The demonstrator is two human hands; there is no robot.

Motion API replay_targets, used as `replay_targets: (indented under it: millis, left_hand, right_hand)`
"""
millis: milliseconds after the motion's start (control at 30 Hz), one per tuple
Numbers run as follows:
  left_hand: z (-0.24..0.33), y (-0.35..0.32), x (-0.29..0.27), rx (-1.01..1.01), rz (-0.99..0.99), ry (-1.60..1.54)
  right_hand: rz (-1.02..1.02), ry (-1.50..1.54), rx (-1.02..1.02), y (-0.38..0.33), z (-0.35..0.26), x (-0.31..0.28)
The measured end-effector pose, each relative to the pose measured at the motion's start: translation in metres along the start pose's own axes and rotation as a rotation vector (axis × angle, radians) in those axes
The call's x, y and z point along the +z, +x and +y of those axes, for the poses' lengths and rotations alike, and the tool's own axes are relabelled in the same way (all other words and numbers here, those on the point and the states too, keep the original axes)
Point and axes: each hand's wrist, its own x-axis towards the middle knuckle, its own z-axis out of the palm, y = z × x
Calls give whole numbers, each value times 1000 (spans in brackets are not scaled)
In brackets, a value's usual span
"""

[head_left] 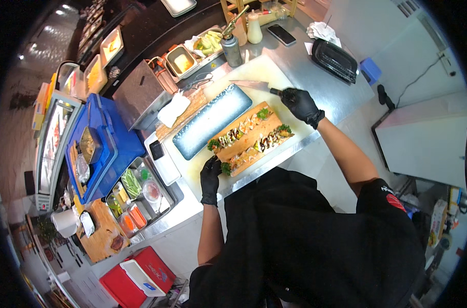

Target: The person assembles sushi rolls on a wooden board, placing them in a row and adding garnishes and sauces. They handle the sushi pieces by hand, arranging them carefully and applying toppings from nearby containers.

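Note:
Sushi rolls in two rows, drizzled with sauce, lie on a wooden serving board (243,146) with leafy green garnish at the ends. My left hand (210,178), in a black glove, has its fingers closed at the board's left end, beside the garnish. At the far right, my black-gloved right hand (301,106) is closed around the dark handle of a knife (253,84). The blade points left, low over the white cutting board (272,66). Beyond the wooden board sits a long blue-and-white rectangular plate (213,120), with no food on it.
A bamboo mat (195,101) and white cloth (174,109) lie left of the plate. Behind stand a blowtorch (232,50), squeeze bottle (254,29) and phone (281,35). A black plastic container (334,60) is at right; a blue bin (104,146) and vegetable tray (164,205) are left.

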Motion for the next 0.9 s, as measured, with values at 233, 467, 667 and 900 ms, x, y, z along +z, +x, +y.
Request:
replay_targets:
  millis: [233, 467, 667, 900]
  left_hand:
    - [2, 18, 2, -207, -101, -188]
    - [6, 27, 8, -219, -71, 23]
    - [34, 39, -8, -180, -222, -39]
    - [136, 98, -2, -121, -448, 59]
  right_hand:
    - [-610, 592, 531, -16, 56, 41]
    - [-709, 764, 539, -15, 75, 46]
    - [-686, 923, 706, -41, 42, 2]
    - [-347, 1136, 771, -76, -7, -41]
